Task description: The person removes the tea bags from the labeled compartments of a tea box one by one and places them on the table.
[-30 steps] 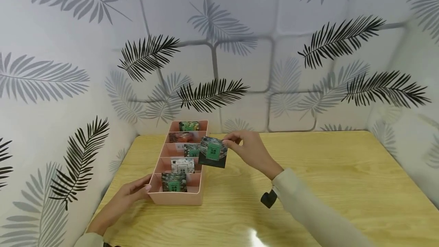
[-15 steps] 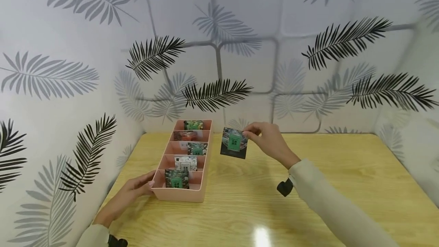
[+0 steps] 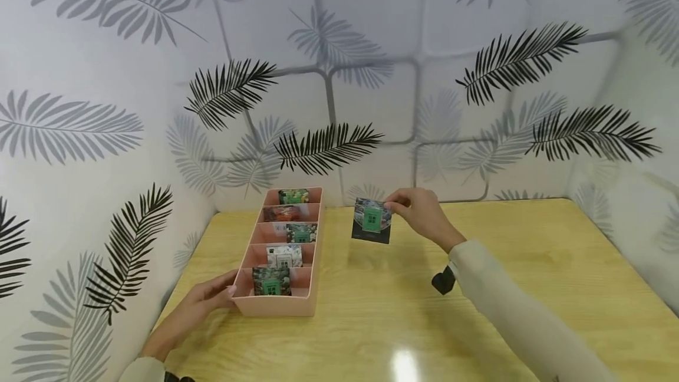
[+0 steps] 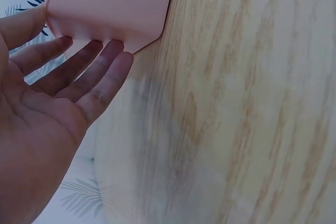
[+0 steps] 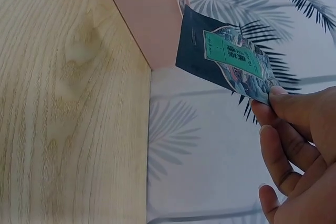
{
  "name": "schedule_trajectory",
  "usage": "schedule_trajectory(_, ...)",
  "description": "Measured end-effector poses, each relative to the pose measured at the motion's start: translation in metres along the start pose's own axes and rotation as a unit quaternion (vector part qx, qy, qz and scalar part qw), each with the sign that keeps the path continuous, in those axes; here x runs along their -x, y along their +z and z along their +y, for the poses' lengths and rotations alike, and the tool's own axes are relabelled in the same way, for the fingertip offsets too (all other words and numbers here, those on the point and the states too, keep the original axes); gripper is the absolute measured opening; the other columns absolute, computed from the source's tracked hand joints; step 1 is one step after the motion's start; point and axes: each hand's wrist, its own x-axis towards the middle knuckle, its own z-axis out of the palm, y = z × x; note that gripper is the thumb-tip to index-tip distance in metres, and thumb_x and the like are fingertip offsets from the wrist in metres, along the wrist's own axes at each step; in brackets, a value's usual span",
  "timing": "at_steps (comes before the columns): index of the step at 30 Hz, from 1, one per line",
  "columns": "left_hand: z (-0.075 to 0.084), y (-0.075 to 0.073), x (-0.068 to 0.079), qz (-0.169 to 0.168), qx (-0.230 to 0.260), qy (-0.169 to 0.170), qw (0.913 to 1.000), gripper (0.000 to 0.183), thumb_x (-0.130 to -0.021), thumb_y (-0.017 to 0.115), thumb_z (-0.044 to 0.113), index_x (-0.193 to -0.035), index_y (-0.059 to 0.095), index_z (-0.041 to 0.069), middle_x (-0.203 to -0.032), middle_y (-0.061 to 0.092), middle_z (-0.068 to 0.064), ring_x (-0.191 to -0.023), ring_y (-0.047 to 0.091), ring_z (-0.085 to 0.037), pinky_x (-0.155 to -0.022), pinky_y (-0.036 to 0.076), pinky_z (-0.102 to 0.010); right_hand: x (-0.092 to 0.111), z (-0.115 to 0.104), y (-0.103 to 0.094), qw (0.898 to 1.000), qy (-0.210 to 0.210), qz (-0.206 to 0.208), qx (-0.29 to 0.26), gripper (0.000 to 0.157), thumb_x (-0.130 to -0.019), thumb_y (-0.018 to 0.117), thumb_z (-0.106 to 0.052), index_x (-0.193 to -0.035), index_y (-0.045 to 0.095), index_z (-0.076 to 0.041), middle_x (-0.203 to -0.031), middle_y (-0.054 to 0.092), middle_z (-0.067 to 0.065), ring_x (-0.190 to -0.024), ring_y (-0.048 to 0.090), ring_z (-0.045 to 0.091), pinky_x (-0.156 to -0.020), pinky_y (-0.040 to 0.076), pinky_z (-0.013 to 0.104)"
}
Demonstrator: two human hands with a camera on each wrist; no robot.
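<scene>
A dark square tea bag packet [image 3: 371,221] with a green label hangs in the air right of the pink organizer box [image 3: 314,276]. My right hand [image 3: 421,208] pinches it by the upper right corner; in the right wrist view, thumb and index finger meet on the edge of the packet [image 5: 226,56]. The left hand [image 3: 204,305] holds the box at its near left corner. In the left wrist view, its fingertips rest along the box wall [image 4: 110,3] with the thumb at the rim. More packets stand in the compartments, including a dark one with a green label [image 3: 272,282] in the nearest.
Farther back in the box are a white packet [image 3: 284,256], a dark green one [image 3: 301,233], a red one [image 3: 281,213] and a yellow-green one [image 3: 293,196]. The wooden table [image 3: 504,264] meets a leaf-patterned backdrop [image 3: 392,105] at the rear and left.
My right hand has lifted the tea bag packet away from the box, to the right, and has barely moved in the last half second. The left hand stays at the box corner.
</scene>
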Motion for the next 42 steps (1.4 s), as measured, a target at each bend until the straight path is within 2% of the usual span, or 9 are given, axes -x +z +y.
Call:
schedule_trajectory(3, 0.000, -0.001, 0.001, 0.007, -0.002, -0.001, 1.0000, 0.066, -0.108, 0.056, 0.032, -0.161, 0.030, 0.001, -0.163, 0.030, -0.021, -0.137, 0.049, -0.028, -0.104, 0.050, -0.033, -0.007, 0.003, 0.001, 1.000, 0.009, -0.008, 0.001, 0.016, -0.101, 0.069, -0.021, -0.105, 0.080, -0.010, -0.089, 0.075, 0.001, -0.073, 0.064, 0.016, -0.066, 0.050, 0.037)
schedule_trajectory(10, -0.004, -0.001, 0.005, 0.019, -0.003, -0.010, 0.9998, 0.066, -0.107, 0.058, 0.031, -0.160, 0.032, 0.001, -0.164, 0.030, -0.018, -0.148, 0.028, -0.035, -0.101, 0.046, -0.021, -0.015, 0.012, 0.011, 0.999, 0.024, -0.029, 0.001, 0.017, -0.102, 0.068, -0.021, -0.105, 0.079, -0.009, -0.092, 0.075, 0.002, -0.076, 0.065, 0.015, -0.069, 0.053, 0.037)
schedule_trajectory(15, -0.003, -0.004, 0.003, 0.013, -0.004, 0.014, 0.9998, 0.064, -0.109, 0.056, 0.030, -0.160, 0.032, 0.001, -0.164, 0.030, -0.020, -0.147, 0.031, -0.034, -0.102, 0.048, -0.023, -0.020, 0.013, 0.017, 0.999, 0.023, -0.029, 0.002, 0.017, -0.102, 0.068, -0.021, -0.106, 0.079, -0.008, -0.094, 0.076, 0.003, -0.083, 0.069, 0.023, -0.074, 0.056, 0.043)
schedule_trajectory(20, -0.002, -0.004, 0.003, 0.014, -0.008, 0.017, 0.9997, 0.064, -0.108, 0.056, 0.030, -0.160, 0.033, 0.001, -0.163, 0.032, -0.020, -0.142, 0.043, -0.028, -0.103, 0.049, -0.026, -0.027, 0.025, 0.029, 0.999, 0.024, -0.037, -0.005, 0.017, -0.102, 0.068, -0.022, -0.106, 0.079, -0.010, -0.098, 0.076, 0.004, -0.087, 0.070, 0.025, -0.077, 0.057, 0.044)
schedule_trajectory(22, -0.002, -0.003, 0.004, 0.009, -0.002, 0.016, 0.9998, 0.064, -0.109, 0.056, 0.030, -0.160, 0.032, 0.000, -0.163, 0.031, -0.021, -0.142, 0.044, -0.031, -0.104, 0.050, -0.030, -0.027, 0.029, 0.033, 0.999, 0.028, -0.045, -0.005, 0.017, -0.102, 0.067, -0.023, -0.105, 0.079, -0.011, -0.098, 0.076, 0.003, -0.088, 0.070, 0.027, -0.076, 0.056, 0.044)
schedule_trajectory(25, -0.004, -0.003, 0.006, -0.002, -0.002, 0.024, 0.9997, 0.064, -0.109, 0.054, 0.030, -0.161, 0.030, -0.001, -0.164, 0.028, -0.024, -0.146, 0.035, -0.039, -0.105, 0.050, -0.034, -0.029, 0.035, 0.039, 0.998, 0.029, -0.052, -0.008, 0.017, -0.103, 0.067, -0.021, -0.104, 0.079, -0.010, -0.096, 0.076, 0.003, -0.089, 0.069, 0.032, -0.075, 0.056, 0.043)
schedule_trajectory(28, -0.006, -0.002, 0.005, -0.006, 0.002, 0.028, 0.9996, 0.064, -0.110, 0.054, 0.030, -0.160, 0.030, -0.002, -0.164, 0.027, -0.025, -0.145, 0.034, -0.044, -0.104, 0.051, -0.039, -0.032, 0.037, 0.044, 0.998, 0.026, -0.054, -0.013, 0.016, -0.103, 0.067, -0.019, -0.103, 0.078, -0.009, -0.094, 0.075, 0.003, -0.089, 0.069, 0.035, -0.074, 0.055, 0.043)
schedule_trajectory(35, -0.006, -0.004, 0.000, -0.018, 0.010, 0.024, 0.9995, 0.065, -0.110, 0.051, 0.031, -0.162, 0.027, 0.001, -0.165, 0.025, -0.022, -0.140, 0.046, -0.038, -0.105, 0.050, -0.046, -0.039, 0.039, 0.054, 0.998, 0.030, -0.049, -0.008, 0.014, -0.102, 0.068, -0.018, -0.101, 0.079, -0.010, -0.091, 0.075, 0.001, -0.086, 0.069, 0.032, -0.074, 0.055, 0.042)
schedule_trajectory(42, -0.005, -0.005, -0.002, -0.027, 0.009, 0.030, 0.9991, 0.064, -0.111, 0.050, 0.031, -0.162, 0.026, 0.001, -0.166, 0.023, -0.022, -0.145, 0.037, -0.042, -0.107, 0.049, -0.045, -0.046, 0.045, 0.065, 0.998, 0.026, -0.053, 0.001, 0.013, -0.102, 0.068, -0.018, -0.100, 0.079, -0.010, -0.091, 0.074, 0.001, -0.081, 0.067, 0.024, -0.071, 0.054, 0.040)
